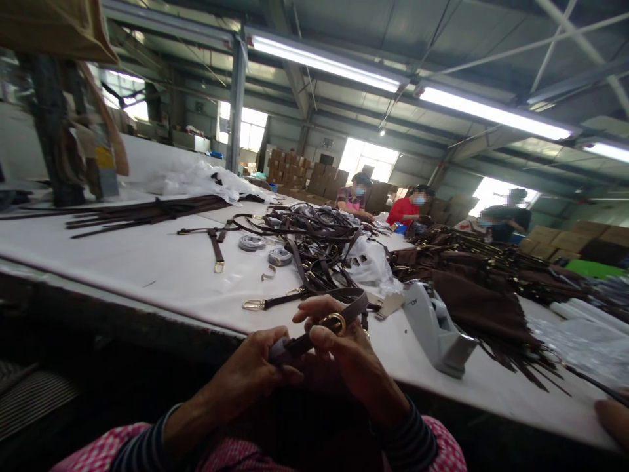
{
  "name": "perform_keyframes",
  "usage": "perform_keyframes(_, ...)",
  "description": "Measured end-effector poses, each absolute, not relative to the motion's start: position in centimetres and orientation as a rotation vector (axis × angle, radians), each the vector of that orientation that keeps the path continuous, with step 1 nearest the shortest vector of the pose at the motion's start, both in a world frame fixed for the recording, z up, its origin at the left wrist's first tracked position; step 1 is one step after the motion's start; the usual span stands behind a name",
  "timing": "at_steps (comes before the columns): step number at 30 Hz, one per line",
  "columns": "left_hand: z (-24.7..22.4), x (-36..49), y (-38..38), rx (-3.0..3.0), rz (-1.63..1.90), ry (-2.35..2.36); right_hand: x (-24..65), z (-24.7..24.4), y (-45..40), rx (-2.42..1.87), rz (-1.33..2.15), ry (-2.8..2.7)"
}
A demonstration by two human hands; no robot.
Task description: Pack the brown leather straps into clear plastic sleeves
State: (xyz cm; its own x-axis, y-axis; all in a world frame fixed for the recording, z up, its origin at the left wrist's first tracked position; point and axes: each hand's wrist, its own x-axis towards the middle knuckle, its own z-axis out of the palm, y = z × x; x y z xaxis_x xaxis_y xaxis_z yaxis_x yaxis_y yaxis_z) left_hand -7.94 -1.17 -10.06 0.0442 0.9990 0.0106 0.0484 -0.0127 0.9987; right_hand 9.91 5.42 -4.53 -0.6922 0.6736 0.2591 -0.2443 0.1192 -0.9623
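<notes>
My left hand (250, 367) and my right hand (341, 347) both grip a dark brown leather strap (354, 307) just above the table's front edge. A gold buckle (334, 323) sits on the strap, pinched by my right fingers. The strap's end (282, 351) lies in my left fingers. Beyond my hands, a gold snap hook (253, 305) ends another strap. A tangled pile of brown straps (314, 246) lies further along the white-covered table (147, 278). A grey tape dispenser (435, 321) stands to the right of my right hand.
Brown fringed leather pieces (472, 295) are heaped at right, with plastic sheeting (584, 347) beside them. Grey rolls (252, 243) lie near the pile. Another person's hand (612, 419) rests at the right edge. Several co-workers sit beyond, before stacked cardboard boxes (289, 167).
</notes>
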Motion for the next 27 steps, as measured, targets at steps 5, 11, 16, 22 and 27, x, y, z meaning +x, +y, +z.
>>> perform_keyframes(5,-10.3,-8.1,-1.6,1.283,1.101,1.214,10.7,-3.7,6.2,-0.522,1.711,-1.802)
perform_keyframes(11,-10.6,-9.9,-1.8,1.242,0.833,0.977,11.3,-3.5,6.6,-0.459,1.831,-1.818)
perform_keyframes(16,-11.9,-11.4,-2.4,1.323,0.711,0.969,11.9,-3.1,6.4,-0.468,1.863,-1.904)
perform_keyframes(22,-13.2,-11.3,-3.3,1.22,0.729,0.829,12.0,-2.6,6.4,-0.376,1.844,-2.026)
perform_keyframes(27,-14.9,-10.1,-2.6,1.11,0.941,0.861,11.6,-2.1,6.2,-0.425,1.792,-1.997)
